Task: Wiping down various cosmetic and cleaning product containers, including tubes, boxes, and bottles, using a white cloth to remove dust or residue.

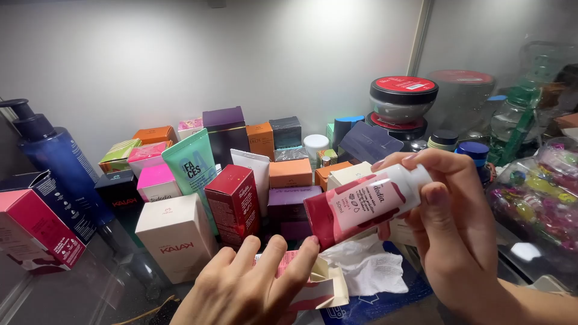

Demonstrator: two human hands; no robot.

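My right hand [460,232] grips a red and pink bottle with a white cap [367,204], held tilted with the cap end up to the right. My left hand [253,289] lies below it, fingers spread, resting on an opened red and white carton [319,289]; a fingertip touches the bottle's lower end. Crumpled white paper [370,268] lies just right of the carton.
Many small boxes crowd the shelf behind: a cream box [177,244], a dark red box [233,203], a mint tube [191,165], a blue pump bottle [57,162] at left. Stacked red-lidded jars [403,99] and a bag of coloured items [539,195] stand at right.
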